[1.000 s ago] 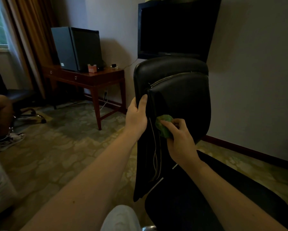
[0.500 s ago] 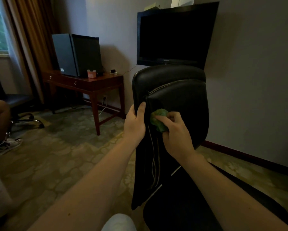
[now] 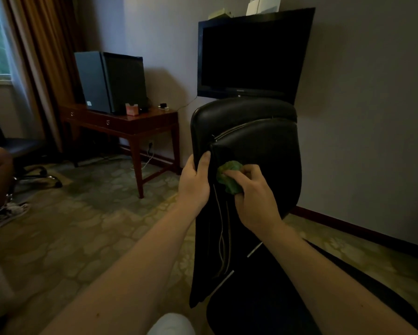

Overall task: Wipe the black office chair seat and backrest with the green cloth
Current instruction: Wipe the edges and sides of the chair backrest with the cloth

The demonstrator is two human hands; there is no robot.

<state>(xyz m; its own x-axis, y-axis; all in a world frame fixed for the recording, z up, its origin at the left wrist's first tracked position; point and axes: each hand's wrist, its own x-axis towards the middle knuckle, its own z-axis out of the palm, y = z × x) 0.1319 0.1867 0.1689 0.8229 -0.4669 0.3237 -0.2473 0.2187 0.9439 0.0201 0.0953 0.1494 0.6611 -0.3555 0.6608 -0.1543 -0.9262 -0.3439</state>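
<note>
The left hand (image 3: 195,181) clamps the left edge of the black padded leather office chair backrest (image 3: 256,151). Just right of it, the right hand (image 3: 256,194) pinches the crumpled green cloth (image 3: 228,176), pressing it on the backrest's front, above the black seat (image 3: 275,298).

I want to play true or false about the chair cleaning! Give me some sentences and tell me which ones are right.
1. The right hand presses the green cloth against the backrest. True.
2. The left hand is lying flat on the seat. False: it holds the left edge of the backrest.
3. The cloth is spread out wide and flat. False: it is bunched up in the right hand's grip.
4. A dark screen hangs on the wall behind the chair. True.
5. The wooden table stands to the right of the chair. False: it stands to the left, by the curtain.
</note>
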